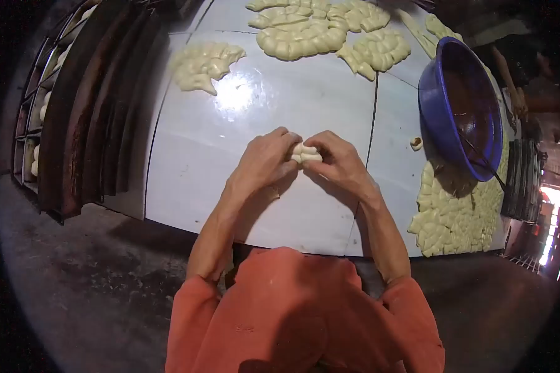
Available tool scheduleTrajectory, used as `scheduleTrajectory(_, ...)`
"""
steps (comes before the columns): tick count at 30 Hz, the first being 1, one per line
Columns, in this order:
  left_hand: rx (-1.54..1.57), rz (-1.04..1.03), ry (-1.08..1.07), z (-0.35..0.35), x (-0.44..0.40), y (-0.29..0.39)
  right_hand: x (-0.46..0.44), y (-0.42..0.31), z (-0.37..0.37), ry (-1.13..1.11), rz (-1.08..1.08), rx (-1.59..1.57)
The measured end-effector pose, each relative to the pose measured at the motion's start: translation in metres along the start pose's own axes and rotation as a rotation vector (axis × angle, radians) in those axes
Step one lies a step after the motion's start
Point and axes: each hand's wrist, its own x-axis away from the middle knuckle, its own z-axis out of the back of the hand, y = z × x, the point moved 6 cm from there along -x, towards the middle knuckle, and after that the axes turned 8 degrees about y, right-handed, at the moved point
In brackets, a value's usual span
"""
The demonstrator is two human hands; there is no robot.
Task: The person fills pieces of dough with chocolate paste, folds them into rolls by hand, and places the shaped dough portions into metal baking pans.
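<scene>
Several small pale dough pieces (305, 153) sit pressed together in a little cluster over the middle of the white tabletop. My left hand (264, 156) grips the cluster from its left side, fingers curled and thumb at the near edge. On the opposite side, my right hand (339, 161) pinches it between thumb and bent fingers. Parts of the pieces are hidden under the fingertips. Ahead and to the left lies a patch of joined dough pieces (206, 64), beside a bright glare on the table.
Larger sheets of dough pieces (302, 40) lie at the far side. A blue basin (430, 93) with brown contents and a stick stands right, near more flattened dough (454, 217). Dark metal trays (84, 105) lean at the left beside a rack (28, 133). A person's arm (507, 71) shows far right.
</scene>
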Motion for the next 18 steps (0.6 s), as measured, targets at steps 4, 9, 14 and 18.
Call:
scheduleTrajectory(4, -0.033, 0.113, 0.048, 0.002, 0.016, 0.008, 0.007, 0.0, -0.006, -0.011, 0.13, 0.161)
scheduleTrajectory(9, -0.14, 0.118, -0.056, -0.001, 0.019, 0.011, -0.015, 0.004, 0.028, 0.126, 0.031, 0.186)
scheduleTrajectory(14, -0.237, 0.101, -0.093, 0.001, 0.02, 0.005, -0.083, 0.049, 0.1, 0.641, 0.059, 0.498)
scheduleTrajectory(18, -0.213, 0.194, -0.078, 0.009, 0.019, 0.005, -0.135, 0.088, 0.124, 0.692, 0.173, 0.831)
